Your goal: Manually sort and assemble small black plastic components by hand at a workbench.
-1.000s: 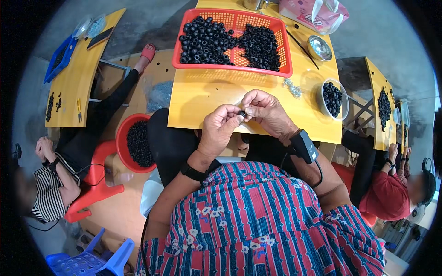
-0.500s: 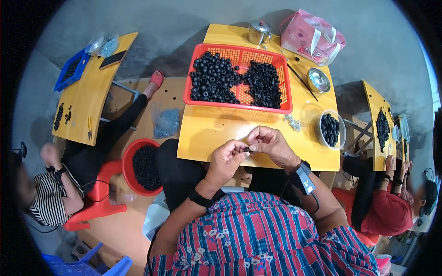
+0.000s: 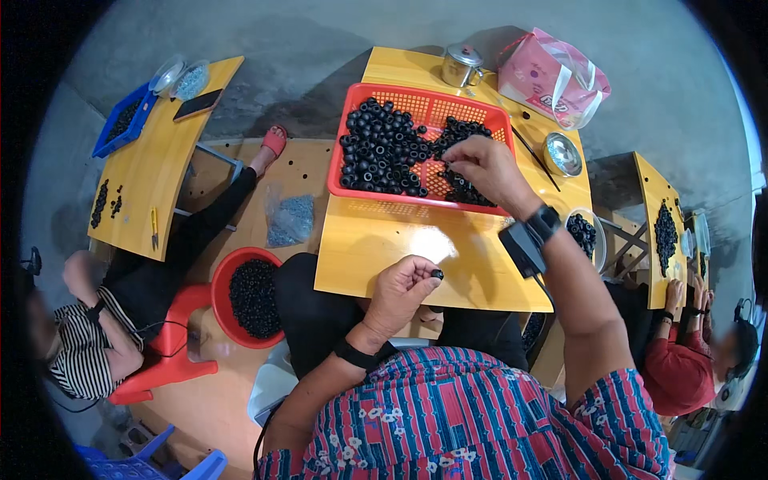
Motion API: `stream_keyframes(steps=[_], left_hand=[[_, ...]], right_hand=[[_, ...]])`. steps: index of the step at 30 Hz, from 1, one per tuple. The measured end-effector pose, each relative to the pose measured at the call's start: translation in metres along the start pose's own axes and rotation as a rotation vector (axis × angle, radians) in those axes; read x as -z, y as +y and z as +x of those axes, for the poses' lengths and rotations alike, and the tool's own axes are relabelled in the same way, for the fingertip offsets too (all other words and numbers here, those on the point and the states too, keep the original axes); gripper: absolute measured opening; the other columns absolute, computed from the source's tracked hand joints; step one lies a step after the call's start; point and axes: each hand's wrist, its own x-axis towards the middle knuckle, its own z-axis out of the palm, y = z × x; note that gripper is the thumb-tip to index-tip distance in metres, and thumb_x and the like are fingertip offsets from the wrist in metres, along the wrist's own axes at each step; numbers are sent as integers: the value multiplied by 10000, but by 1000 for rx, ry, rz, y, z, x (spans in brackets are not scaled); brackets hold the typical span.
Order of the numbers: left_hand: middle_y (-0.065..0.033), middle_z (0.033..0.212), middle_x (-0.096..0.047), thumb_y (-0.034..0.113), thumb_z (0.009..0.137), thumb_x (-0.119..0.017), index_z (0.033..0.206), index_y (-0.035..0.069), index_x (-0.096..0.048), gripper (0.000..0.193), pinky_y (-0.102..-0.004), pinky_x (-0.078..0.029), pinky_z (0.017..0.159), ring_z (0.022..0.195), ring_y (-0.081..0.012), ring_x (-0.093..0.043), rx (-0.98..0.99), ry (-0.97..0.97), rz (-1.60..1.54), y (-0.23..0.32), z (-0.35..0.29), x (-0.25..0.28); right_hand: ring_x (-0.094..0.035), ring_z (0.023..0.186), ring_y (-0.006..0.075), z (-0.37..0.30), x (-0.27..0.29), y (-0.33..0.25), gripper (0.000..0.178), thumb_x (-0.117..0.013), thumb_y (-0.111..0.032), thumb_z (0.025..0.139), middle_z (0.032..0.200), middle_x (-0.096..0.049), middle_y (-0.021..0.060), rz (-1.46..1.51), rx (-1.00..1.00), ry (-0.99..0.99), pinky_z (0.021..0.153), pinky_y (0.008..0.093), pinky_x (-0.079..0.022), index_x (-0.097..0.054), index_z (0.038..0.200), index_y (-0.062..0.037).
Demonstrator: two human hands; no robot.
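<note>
Left hand (image 3: 400, 293): is pinching small round black part (image 3: 437, 274) above tabletop (image 3: 364, 248) near edge, seemingly for steadiness | Right hand (image 3: 486, 170): is hovering over red mesh basket (image 3: 416, 98), fingers bending, grip I cannot tell | Basket: is keeping black ring-like parts (image 3: 376, 156) and smaller black parts (image 3: 464, 192) mostly separate, likely against mixing

The left forearm (image 3: 314, 400) is slanting in from the near left, the left hand (image 3: 404, 292) curling with thumb and index finger pinching. The right arm (image 3: 582, 280) is stretching farther out, the right hand (image 3: 490, 172) hanging with fingers bending downward.
</note>
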Motion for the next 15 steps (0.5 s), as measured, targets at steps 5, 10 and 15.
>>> stream_keyframes(steps=[5, 10, 15], left_hand=[[11, 895, -601, -45, 896, -635, 1037, -4, -597, 152, -194, -493, 769, 819, -48, -576, 47, 6, -43, 3, -1, 0], [14, 887, -593, -55, 900, -622, 1027, -5, -593, 140, -185, -489, 756, 805, -44, -568, 81, -13, -65, 2, -1, 2], [7, 891, -604, -51, 904, -621, 1019, -8, -590, 126, -187, -494, 749, 801, -42, -579, 32, -20, -19, 2, -1, 3]], right_hand=[[-666, 869, 346, 37, -20, 25, 181, -704, -132, 751, 897, -694, 166, -306, -32, -182, 798, 424, -524, -739, 919, -71], [-670, 889, 350, 50, -35, 27, 210, -702, -127, 731, 891, -700, 170, -450, -80, -219, 814, 433, -526, -748, 935, -101], [-661, 872, 340, 55, -40, 33, 216, -731, -161, 717, 880, -694, 139, -509, -68, -258, 800, 429, -526, -746, 923, -99]])
